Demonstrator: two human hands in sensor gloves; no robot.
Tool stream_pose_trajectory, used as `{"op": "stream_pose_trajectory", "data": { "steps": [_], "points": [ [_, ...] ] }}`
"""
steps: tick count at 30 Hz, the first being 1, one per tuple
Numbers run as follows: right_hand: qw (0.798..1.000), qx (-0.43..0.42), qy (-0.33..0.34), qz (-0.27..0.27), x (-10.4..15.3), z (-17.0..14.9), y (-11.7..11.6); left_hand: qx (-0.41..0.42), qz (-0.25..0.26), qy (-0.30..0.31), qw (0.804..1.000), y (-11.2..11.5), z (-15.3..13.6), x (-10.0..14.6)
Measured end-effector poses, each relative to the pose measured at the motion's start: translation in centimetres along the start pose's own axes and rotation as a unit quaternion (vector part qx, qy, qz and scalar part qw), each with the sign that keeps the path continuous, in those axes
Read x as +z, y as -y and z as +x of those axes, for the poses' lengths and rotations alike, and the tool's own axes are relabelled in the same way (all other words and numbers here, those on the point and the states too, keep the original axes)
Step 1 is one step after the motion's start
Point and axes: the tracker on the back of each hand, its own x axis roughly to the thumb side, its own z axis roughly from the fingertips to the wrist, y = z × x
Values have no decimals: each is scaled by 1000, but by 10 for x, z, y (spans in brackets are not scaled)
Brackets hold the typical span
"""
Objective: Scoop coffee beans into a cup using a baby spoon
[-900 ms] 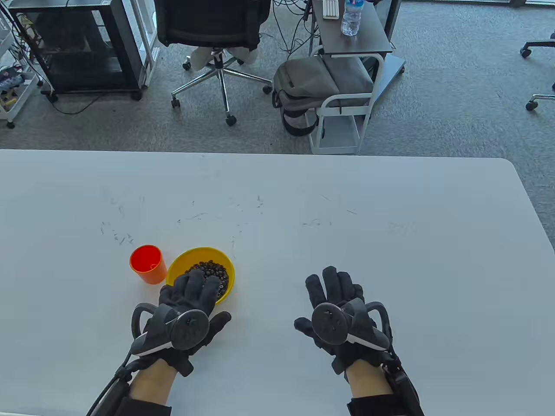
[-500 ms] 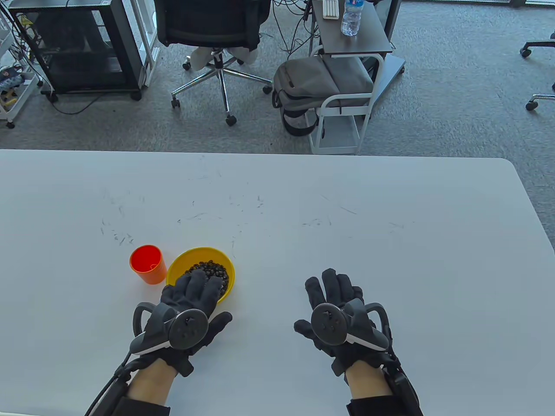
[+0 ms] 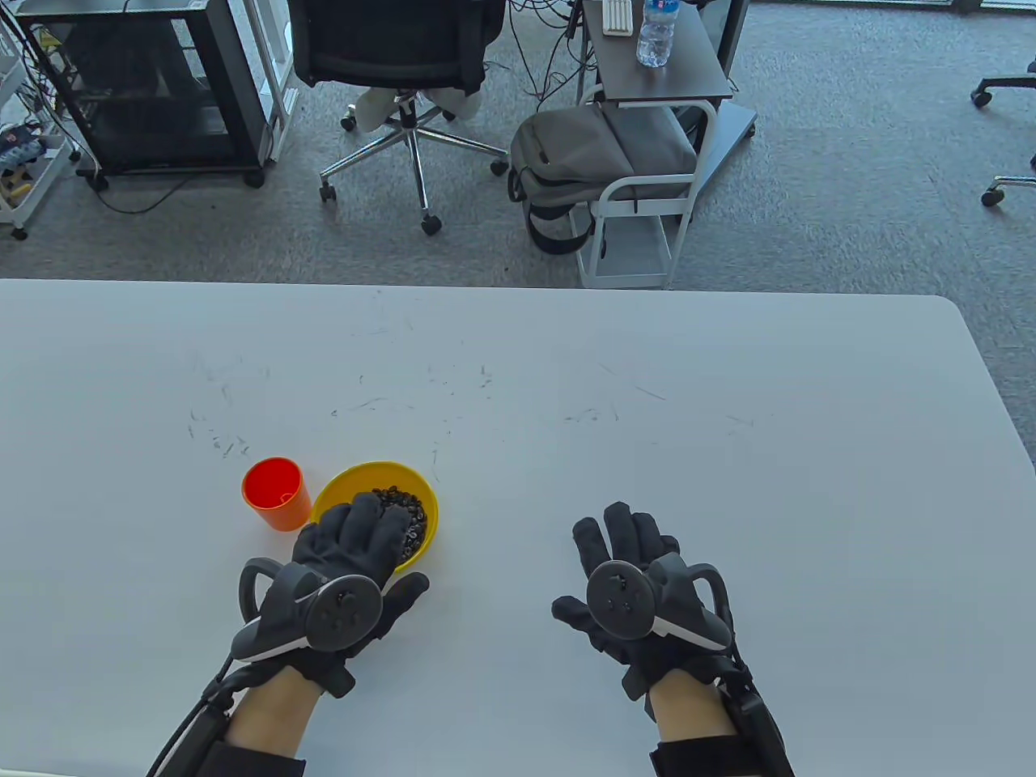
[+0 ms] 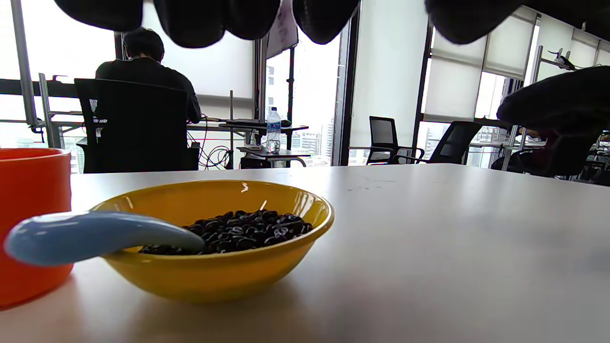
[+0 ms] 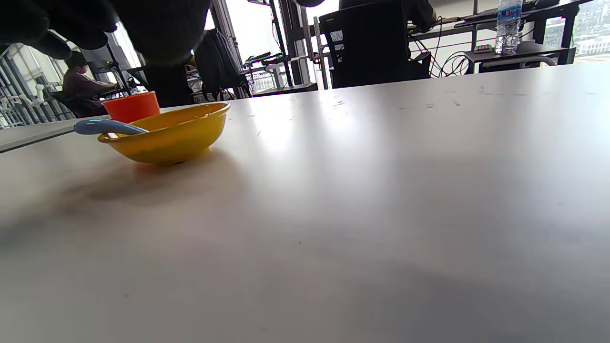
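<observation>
Spoon rests in our bowl of beans, lower left, beside the cup; our left hand hovers spread above, right hand spread, holding nothing.

Left hand spread above near side of yellow bowl of coffee beans, orange cup just left of bowl, right hand well apart over white table, fingers extended.
</observation>
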Motion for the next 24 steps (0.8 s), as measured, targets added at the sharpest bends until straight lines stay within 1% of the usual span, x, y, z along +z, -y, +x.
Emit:
{"op": "stream_pose_trajectory", "data": {
  "steps": [1,3,5,8,10,11,14,18,24],
  "points": [
    [1000,0,2,-3,0,0,1,1,-2,-8,1000,-5,-6,-1],
    [1000,-1,4,-3,0,0,1,-34,-7,-25,999,-16,-21,-3],
    [1000,-2,5,-2,0,0,1,-32,-4,-47,998,-24,-36,-6],
    [1000,-6,7,-3,0,0,1,-31,-2,-83,996,-28,-63,-9],
    [1000,-9,9,-1,0,0,1,-42,-20,-109,993,-23,-79,-12],
    [1000,-10,9,-1,0,0,1,-45,-40,-126,990,-17,-88,-13],
    [1000,-12,12,0,-1,-1,1,-45,-74,-163,983,-3,-108,-15],
    [1000,-16,15,0,-2,-1,1,-37,-98,-202,974,12,-128,-22],
    [1000,-20,17,9,-2,0,1,18,-120,-248,961,29,-148,-32]
  ]
}}
